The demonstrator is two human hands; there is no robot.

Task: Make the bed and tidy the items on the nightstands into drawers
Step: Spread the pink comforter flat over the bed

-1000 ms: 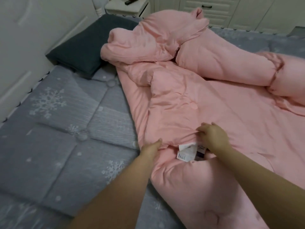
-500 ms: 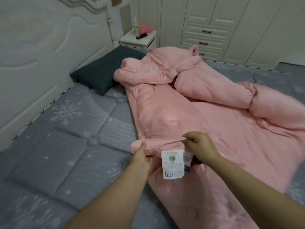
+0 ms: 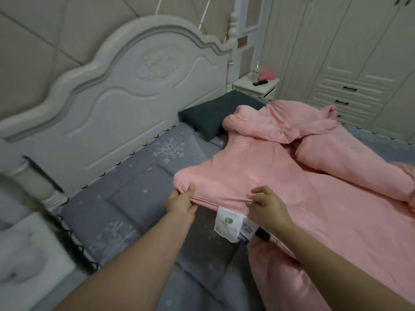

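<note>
- Quilt [image 3: 292,176] lies on mattress [image 3: 125,198], right of its bare part.
- Pillow [image 3: 208,115] at quilt's far left, against headboard [image 3: 112,104].
- Nightstand [image 3: 253,86] beyond pillow.
- Left hand [image 3: 182,203], right hand [image 3: 269,205] on quilt's near edge; labels [image 3: 229,225] between them.

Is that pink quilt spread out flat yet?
No. The pink quilt lies bunched, its far end rolled and folded; both hands pinch its near edge.

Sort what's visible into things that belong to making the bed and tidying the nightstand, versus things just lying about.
Job:
pink duvet, gripped along its edge by left hand and right hand
dark pillow
nightstand with remote, bottle, pink item

Lying about:
wardrobe
headboard
</note>
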